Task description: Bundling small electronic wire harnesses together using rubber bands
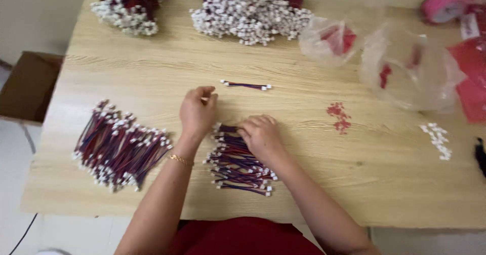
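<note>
Bare forearms, no sleeves, thin gold bracelet (180,159) on the left wrist — red garment (243,236) at the lap

Wire bundles spread over the table (304,184)

A small wire pile (238,164) lay at the front middle, a larger pile (119,148) to its left, one single wire (246,85) behind it, two heaps (253,9) along the back edge, bags (405,67) at the right.

Soft, even daylight across the pale wooden surface (304,184), faint shadows under the hands, mild glare on clear plastic bags (405,72) at upper right, slight overall blur, fine wire detail smeared, far corners softest
</note>
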